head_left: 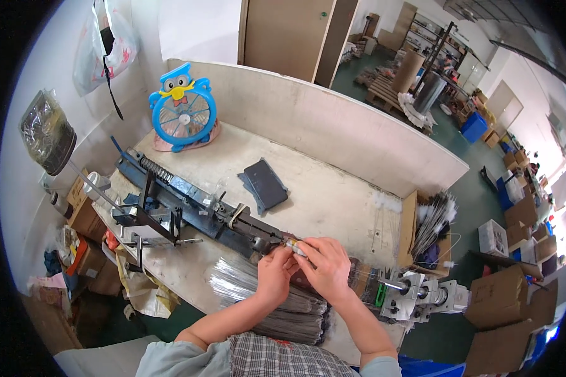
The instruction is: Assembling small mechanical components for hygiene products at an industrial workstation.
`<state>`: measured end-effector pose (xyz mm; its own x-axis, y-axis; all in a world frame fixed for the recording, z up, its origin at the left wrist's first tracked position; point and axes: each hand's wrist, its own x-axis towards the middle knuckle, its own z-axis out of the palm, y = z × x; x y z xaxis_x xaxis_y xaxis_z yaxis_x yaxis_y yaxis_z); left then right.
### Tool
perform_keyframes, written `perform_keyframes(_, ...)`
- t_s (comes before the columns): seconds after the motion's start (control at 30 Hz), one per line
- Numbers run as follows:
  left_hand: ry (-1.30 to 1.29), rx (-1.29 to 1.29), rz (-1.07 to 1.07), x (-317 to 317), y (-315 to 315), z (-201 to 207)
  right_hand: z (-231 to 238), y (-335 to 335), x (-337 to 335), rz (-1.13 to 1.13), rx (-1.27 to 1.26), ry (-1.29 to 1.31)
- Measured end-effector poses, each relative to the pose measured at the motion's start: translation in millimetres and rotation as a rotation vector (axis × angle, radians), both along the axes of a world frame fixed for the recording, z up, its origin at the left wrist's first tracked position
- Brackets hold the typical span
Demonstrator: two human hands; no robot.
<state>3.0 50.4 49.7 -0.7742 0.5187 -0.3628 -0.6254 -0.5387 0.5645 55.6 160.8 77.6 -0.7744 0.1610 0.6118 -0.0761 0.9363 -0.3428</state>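
Note:
Both hands meet at the near end of a long dark metal bench fixture (188,195) with a coil spring along it. My left hand (273,274) is closed in a pinch beside the fixture's end, and what it grips is hidden by the fingers. Close on its right, my right hand (326,264) has its thumb and fingers pressed together by a small white and yellow piece (295,247), too small to name. Under my wrists lies a thick bundle of thin metal wires (283,314), with more of it fanning out to the left.
A blue owl-shaped fan (183,119) and a dark flat phone-like slab (265,185) on a cloth are farther back. At right stand a cardboard box (409,229) of wires and a metal clamp mechanism (415,292). A lever arm (141,220) juts out left. A low partition (333,119) closes off the back.

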Motion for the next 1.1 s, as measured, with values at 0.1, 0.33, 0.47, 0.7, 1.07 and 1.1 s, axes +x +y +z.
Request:
perform_keyframes(0.1, 0.033, -0.004, -0.016, -0.1, -0.1, -11.1, -1.0, 0.0, -0.8, -0.002, 0.022, 0.008)
perform_keyframes(0.33, 0.026, 0.002, -0.018, 0.1, -0.4, -5.5, 0.3, -0.4, -3.0, 0.004, 0.013, -0.016)
perform_keyframes(0.47, -0.015, 0.048, -0.010, 0.6, -3.7, -6.5, 1.1, -7.2, -7.6, -0.002, -0.015, 0.014)
perform_keyframes(0.7, -0.015, 0.079, -0.037, -0.7, -6.0, -12.7, 1.9, -6.9, -1.6, -0.076, 0.051, 0.062)
perform_keyframes(1.07, 0.033, 0.006, -0.002, 1.5, -0.4, -2.2, 0.9, 0.6, 3.9, -0.057, 0.059, 0.041)
perform_keyframes(1.1, 0.032, 0.015, -0.013, 2.4, -0.1, -4.2, 0.9, 1.1, 4.8, -0.058, 0.057, 0.041)
